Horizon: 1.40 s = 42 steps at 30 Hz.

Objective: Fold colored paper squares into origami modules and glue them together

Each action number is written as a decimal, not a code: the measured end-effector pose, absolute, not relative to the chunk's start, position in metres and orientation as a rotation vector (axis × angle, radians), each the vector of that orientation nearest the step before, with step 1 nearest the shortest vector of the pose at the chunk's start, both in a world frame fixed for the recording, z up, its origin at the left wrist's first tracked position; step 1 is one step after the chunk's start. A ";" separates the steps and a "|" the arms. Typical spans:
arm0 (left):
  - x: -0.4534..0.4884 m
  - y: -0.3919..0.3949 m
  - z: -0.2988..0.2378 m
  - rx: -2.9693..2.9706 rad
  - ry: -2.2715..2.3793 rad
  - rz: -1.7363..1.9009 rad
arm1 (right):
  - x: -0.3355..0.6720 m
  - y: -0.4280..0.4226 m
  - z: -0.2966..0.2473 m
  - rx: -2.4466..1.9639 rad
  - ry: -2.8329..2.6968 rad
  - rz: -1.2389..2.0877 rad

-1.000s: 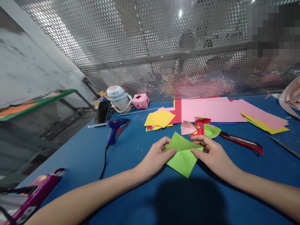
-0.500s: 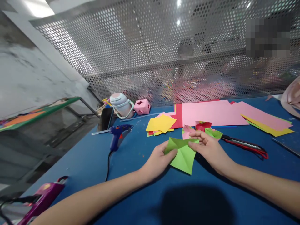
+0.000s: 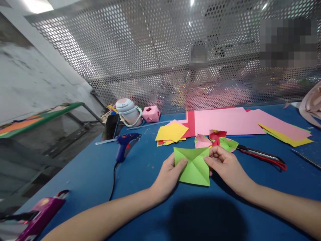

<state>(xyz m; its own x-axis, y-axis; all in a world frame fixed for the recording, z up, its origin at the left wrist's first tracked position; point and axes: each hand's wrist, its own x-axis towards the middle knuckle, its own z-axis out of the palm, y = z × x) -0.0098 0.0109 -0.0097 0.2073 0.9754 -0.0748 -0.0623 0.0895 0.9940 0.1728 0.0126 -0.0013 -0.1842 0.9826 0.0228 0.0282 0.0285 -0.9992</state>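
Note:
A light green square of paper (image 3: pixel 194 170) with crossing creases is held up above the table between both hands. My left hand (image 3: pixel 170 174) pinches its left side, thumb on the front face. On the right edge, my right hand (image 3: pixel 224 165) grips it between thumb and fingers. Just behind lie small folded paper pieces: a pink one (image 3: pixel 202 141), a red one (image 3: pixel 217 135) and a green one (image 3: pixel 228 144). Beyond them to the left is a stack of yellow and other coloured paper squares (image 3: pixel 173 133). A box cutter (image 3: pixel 260 155) with a red cord rests right of the folded pieces.
On the blue table (image 3: pixel 140 187) stand a blue glue gun (image 3: pixel 123 145), a lidded cup (image 3: pixel 129 112) and a pink paper shape (image 3: pixel 151 114). Large pink sheets (image 3: pixel 228 122) lie by the perforated metal screen (image 3: pixel 155 67). A purple power strip (image 3: pixel 41 214) is at lower left.
The green paper has been turned and opened flatter, so its creased face shows more squarely. My right hand has shifted from its top corner to its right edge.

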 end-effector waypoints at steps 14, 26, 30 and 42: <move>-0.005 0.008 -0.014 0.939 0.988 1.021 | 0.175 0.007 -0.010 -1.112 -1.490 1.239; -0.005 0.008 -0.007 0.974 1.074 0.939 | 0.175 0.007 -0.012 -1.189 -1.528 1.160; -0.004 0.008 -0.006 0.990 1.078 0.953 | 0.174 0.007 -0.012 -1.193 -1.523 1.167; -0.005 0.008 -0.008 0.981 1.051 0.940 | 0.172 0.005 -0.015 -1.189 -1.567 1.093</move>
